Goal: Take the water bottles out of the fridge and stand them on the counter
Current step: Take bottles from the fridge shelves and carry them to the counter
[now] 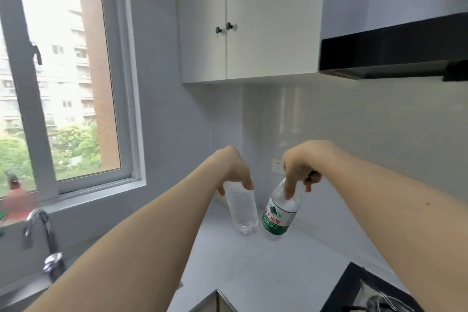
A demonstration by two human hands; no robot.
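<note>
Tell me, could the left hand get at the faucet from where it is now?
Probably yes. The faucet stands by the window on the left hand's own side with nothing between, but that hand grips the top of the unlabelled bottle and must let go first.

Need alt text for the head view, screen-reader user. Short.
Two bare hands each hold a water bottle by its top at a white counter corner: left hand on an unlabelled clear bottle, right hand on a tilted green-labelled bottle. Window and tap on the left, wall cabinets above.
</note>
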